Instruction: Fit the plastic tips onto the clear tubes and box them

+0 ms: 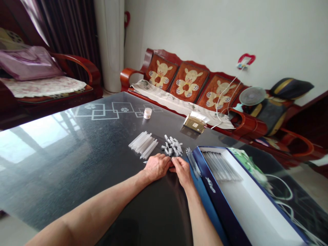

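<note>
My left hand (156, 167) is closed, knuckles up, around what looks like a slim pen. Only its pale pointed end (145, 162) sticks out on the left. Touching it from the right, my right hand (181, 170) pinches thumb and fingers together; what lies between them is hidden. Just beyond my left hand lies a bundle of translucent white pen barrels (142, 144). Small white and dark pen caps (173, 146) are heaped in front of my fingertips. Thin pen refills (193, 163) lie beside the blue box, to the right of my right hand.
A long blue box (217, 191) with a white inside holds a row of pens (221, 166) at its far end. Farther off on the dark glossy table (102, 164) stand a small round tub (147, 113) and a gold tissue pack (195, 123). White cables (282, 197) trail at right.
</note>
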`<state>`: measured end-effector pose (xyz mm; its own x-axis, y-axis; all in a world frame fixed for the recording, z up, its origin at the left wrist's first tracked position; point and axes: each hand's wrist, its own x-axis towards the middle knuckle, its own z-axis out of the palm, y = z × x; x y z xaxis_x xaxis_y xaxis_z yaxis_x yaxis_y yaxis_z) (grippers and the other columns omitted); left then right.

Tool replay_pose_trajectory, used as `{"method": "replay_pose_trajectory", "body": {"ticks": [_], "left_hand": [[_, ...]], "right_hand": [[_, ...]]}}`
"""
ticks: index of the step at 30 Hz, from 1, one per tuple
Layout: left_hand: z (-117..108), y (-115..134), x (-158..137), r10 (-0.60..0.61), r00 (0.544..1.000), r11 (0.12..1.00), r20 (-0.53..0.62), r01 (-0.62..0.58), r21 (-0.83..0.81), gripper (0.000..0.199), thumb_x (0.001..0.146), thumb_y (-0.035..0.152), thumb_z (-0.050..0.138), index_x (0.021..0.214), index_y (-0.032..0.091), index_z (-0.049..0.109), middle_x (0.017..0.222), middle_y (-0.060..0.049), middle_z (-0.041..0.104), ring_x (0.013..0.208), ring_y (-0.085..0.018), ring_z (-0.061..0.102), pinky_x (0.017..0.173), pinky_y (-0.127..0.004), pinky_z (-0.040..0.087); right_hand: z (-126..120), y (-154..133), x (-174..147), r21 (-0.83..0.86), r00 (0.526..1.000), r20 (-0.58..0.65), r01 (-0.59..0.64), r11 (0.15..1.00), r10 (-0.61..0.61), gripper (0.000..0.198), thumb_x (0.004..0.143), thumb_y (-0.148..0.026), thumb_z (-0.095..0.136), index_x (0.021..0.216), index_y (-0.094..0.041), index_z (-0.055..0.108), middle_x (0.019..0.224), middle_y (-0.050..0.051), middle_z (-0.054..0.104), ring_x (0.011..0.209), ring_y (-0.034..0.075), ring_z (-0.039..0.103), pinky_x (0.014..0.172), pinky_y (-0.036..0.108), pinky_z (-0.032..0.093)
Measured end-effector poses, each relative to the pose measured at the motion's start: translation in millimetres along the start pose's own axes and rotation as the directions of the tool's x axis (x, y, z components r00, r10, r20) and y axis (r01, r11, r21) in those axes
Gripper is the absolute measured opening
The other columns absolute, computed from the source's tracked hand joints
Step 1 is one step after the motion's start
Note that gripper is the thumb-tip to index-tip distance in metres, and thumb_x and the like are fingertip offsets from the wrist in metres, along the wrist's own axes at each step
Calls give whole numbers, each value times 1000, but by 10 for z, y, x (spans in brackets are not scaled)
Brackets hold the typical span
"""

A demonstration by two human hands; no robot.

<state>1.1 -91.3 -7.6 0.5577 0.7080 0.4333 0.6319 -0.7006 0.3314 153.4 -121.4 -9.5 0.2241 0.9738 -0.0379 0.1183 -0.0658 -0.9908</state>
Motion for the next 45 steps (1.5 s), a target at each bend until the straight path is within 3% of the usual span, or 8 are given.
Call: {"method": "replay_pose_trajectory", "body": {"ticks": [7,16,20,24,29,34,41,45], "left_hand": [[-73,32,-5,178,940,978,-289,-202,-56,28,95,30,41,106,15,62,96,-10,62,84,-18,55,78,-32,47],[-29,57,-55,221,933,962,-284,-257,-94,31,94,31,42,78,16,65,70,-5,60,66,-15,56,67,-28,48],[27,24,-32,-7,961,941,-275,-87,-328,33,93,40,45,107,15,63,83,-7,67,73,-16,62,70,-28,51],[27,-55,41,-306,933,718,-189,96,-690,44,93,46,45,123,16,54,95,-6,69,76,-15,65,73,-28,53],[4,-96,121,-436,897,384,-66,120,-915,46,88,49,49,118,15,54,100,-8,69,80,-17,66,67,-27,54],[26,-104,141,-451,893,276,-10,128,-953,35,85,49,52,95,15,56,77,-3,65,64,-14,62,61,-26,53],[49,-78,117,-432,900,490,-64,174,-854,38,91,35,43,124,17,50,77,0,65,49,-7,52,51,-19,45],[93,-57,96,-394,909,628,-136,158,-762,34,91,30,43,120,16,54,78,-1,65,53,-8,55,54,-19,46]], "right_hand": [[-6,13,68,396,967,-223,-27,918,125,36,64,-50,76,74,-18,63,67,0,64,61,14,61,53,25,54],[-32,93,154,462,898,-427,116,879,106,33,71,-52,69,77,-22,60,69,0,66,67,15,65,65,30,58],[-4,80,124,449,916,-396,137,883,59,34,72,-54,67,79,-22,61,73,1,67,71,16,67,68,31,58],[106,70,16,453,956,-288,87,887,54,33,69,-50,73,82,-20,63,81,3,70,72,15,66,68,30,57],[223,8,-127,123,990,-114,101,987,-87,31,75,-46,69,88,-18,67,74,2,68,69,16,65,69,31,55],[289,-33,-214,-195,961,17,275,941,-277,22,80,-40,62,88,-21,69,84,4,69,70,17,64,68,29,53],[85,-5,-27,-499,839,-219,343,796,-498,23,84,-30,50,93,-19,69,94,9,68,87,21,63,80,32,51],[-153,-14,262,-762,805,-108,311,568,-584,35,81,-15,41,97,-17,72,96,11,65,90,22,61,85,34,48]]}}
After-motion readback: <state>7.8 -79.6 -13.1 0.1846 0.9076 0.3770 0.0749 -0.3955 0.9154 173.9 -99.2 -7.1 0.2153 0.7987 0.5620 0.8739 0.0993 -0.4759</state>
